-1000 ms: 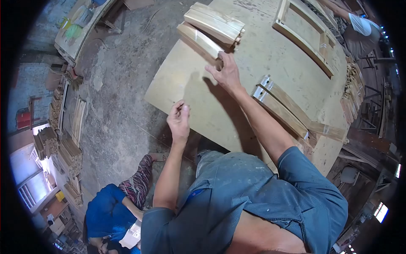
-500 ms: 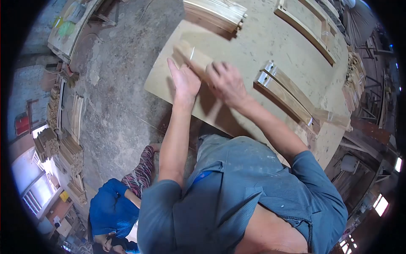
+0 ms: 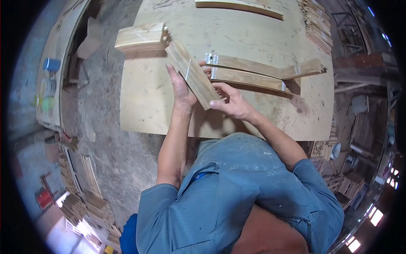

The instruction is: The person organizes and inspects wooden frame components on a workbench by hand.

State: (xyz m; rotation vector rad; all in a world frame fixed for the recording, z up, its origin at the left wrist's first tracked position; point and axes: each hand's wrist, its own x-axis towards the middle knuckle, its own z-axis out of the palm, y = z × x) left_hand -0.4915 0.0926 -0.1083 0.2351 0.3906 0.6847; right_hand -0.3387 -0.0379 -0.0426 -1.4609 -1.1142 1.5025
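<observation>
A short flat wooden board [image 3: 191,75] with a pale stripe across its face is held tilted above the worktable. My left hand [image 3: 184,91] supports it from beneath, thumb along the left edge and fingertips showing past the right edge. At the near end, my right hand [image 3: 233,101] grips the board between thumb and fingers. Just beyond the far end lies a stack of wooden pieces [image 3: 141,37] with pegs at its right side. To the right, long wooden strips [image 3: 249,78] with clear plastic at their left ends rest on the table.
The pale worktable [image 3: 148,93] reaches close to my body. A wooden bar [image 3: 241,7] lies along its far side, and stacked wood pieces [image 3: 315,25] stand at the far right. At left is another bench [image 3: 57,93] with a blue container [image 3: 51,64] on it.
The board has turned so its broad face shows upward. My right hand has shifted to its near end, fingers now visible. The view has rotated, leaving only some blue clothing of the other person.
</observation>
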